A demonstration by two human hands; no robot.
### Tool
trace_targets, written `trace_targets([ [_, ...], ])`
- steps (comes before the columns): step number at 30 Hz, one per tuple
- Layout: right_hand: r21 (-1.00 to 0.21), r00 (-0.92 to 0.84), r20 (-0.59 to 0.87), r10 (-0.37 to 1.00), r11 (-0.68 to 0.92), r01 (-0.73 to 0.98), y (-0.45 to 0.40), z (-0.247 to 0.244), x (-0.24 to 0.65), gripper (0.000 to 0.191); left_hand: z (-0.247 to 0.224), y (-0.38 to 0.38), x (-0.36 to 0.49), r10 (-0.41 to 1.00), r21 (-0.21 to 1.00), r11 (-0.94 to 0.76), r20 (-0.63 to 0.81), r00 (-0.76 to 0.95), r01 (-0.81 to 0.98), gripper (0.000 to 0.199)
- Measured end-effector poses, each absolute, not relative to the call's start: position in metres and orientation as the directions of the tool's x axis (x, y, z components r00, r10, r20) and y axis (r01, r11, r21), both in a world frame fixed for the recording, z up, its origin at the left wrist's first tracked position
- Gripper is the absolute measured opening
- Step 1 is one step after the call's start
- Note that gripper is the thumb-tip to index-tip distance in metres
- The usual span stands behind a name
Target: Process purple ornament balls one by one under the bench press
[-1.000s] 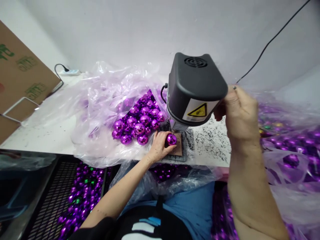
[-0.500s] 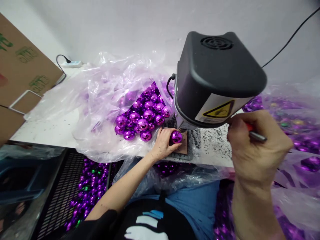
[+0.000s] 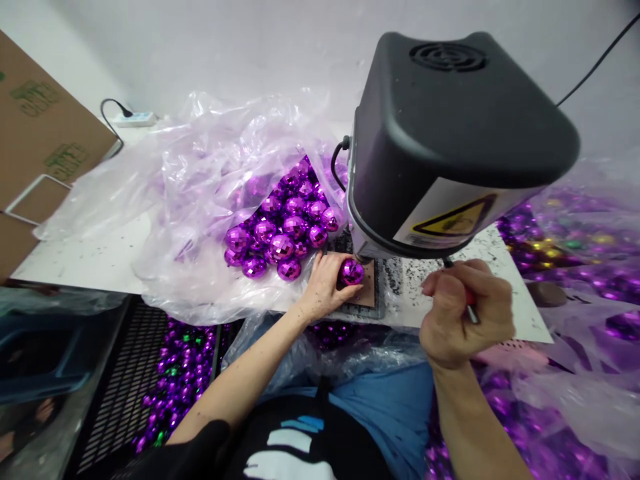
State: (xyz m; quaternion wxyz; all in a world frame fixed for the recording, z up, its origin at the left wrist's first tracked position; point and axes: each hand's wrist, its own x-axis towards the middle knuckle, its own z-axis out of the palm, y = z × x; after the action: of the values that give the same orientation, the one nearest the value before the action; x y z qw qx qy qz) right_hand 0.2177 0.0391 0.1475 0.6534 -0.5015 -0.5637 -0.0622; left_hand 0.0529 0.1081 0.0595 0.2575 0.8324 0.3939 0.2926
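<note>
My left hand (image 3: 327, 283) is closed around a shiny purple faceted ball ornament (image 3: 352, 271), thumb on the near side and fingers behind. It keeps the ball over a brown board (image 3: 369, 293) on the machine's dark base. Above them is the black head of what looks like a bench drill press (image 3: 450, 127), with a yellow warning label. Its metal nose comes down right beside the ball's top; the tip is hidden. To the right of the head, my right hand (image 3: 467, 310) is wrapped around a lever handle (image 3: 471, 310) with a red part and a metal end.
Several loose purple balls (image 3: 281, 247) spill from a clear plastic bag (image 3: 200, 167) left of the machine. Dark flakes litter the white table (image 3: 530, 313). A black crate (image 3: 120, 360) below holds small purple pieces. A cardboard box (image 3: 45, 133) stands far left, and bagged ornaments (image 3: 590, 267) lie right.
My right hand has brought the lever handle down and leftward, below the machine head. My left hand and the ball stay in place. The view has shifted slightly, and the machine head looks larger.
</note>
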Motion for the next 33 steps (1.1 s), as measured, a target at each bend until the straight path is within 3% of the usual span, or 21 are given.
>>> trace_targets([
  [19,-0.497,0.327,0.857,0.398,0.474,0.727,0.048,0.108,0.222,0.008,0.06,0.107,0.054,0.805,0.651,-0.562,0.292,0.516,0.509,0.048],
  [24,-0.597,0.454,0.79,0.412,0.35,0.722,0.057,0.183,0.224,0.021,0.058,0.107,0.055,0.803,0.647,-0.571,0.31,0.509,0.506,0.048],
  [26,-0.708,0.489,0.656,0.575,0.244,0.662,0.075,0.216,0.231,0.041,0.056,0.108,0.055,0.802,0.645,-0.573,0.314,0.508,0.506,0.049],
  [28,-0.776,0.508,0.574,0.642,0.23,0.587,0.096,0.237,0.239,0.054,0.055,0.109,0.056,0.801,0.648,-0.574,0.32,0.505,0.5,0.05],
  [29,-0.816,0.494,0.519,0.698,0.231,0.531,0.103,0.242,0.242,0.057,0.054,0.11,0.056,0.8,0.653,-0.576,0.324,0.506,0.492,0.05],
  [33,-0.836,0.512,0.504,0.695,0.244,0.492,0.087,0.226,0.251,0.054,0.056,0.109,0.053,0.794,0.705,-0.567,0.331,0.511,0.425,0.051],
])
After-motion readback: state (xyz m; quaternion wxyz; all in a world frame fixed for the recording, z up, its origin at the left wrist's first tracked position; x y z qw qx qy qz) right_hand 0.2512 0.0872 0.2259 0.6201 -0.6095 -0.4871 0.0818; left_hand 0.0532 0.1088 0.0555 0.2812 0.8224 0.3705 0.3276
